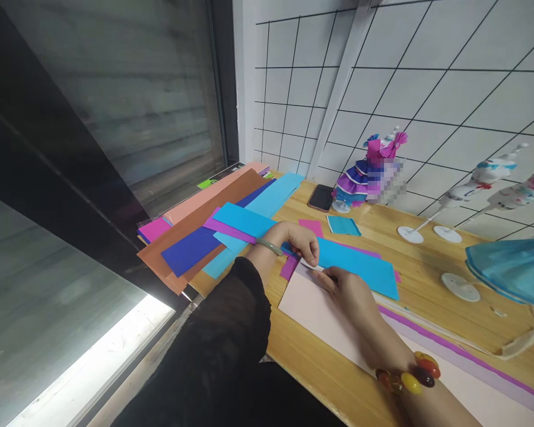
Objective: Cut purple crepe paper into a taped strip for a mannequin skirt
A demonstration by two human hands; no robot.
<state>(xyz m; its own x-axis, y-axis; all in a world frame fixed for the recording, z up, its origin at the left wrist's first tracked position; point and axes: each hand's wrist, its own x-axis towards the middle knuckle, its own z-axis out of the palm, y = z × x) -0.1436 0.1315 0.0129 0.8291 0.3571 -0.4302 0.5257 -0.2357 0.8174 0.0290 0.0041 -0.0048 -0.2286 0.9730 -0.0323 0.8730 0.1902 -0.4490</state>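
Note:
A long pale pink paper sheet (321,320) lies along the front of the wooden table, with its far corner turned up in a narrow fold. My left hand (299,240), wearing a green bangle, reaches over coloured strips and pinches that folded corner. Close beside it, the thumb and fingers of my right hand (349,290) are closed on the same edge. A beaded bracelet (412,379) circles my right wrist. Behind my hands lies a bright blue paper strip (360,264), partly covered by my left hand, over purple paper (226,228).
Brown (200,228), dark blue (196,249) and light blue strips (278,193) overlap at the left. A phone (321,197) and a small doll in a ruffled paper dress (358,178) stand near the wall grid. Figures on white stands (410,235) and a blue skirt (511,267) occupy the right.

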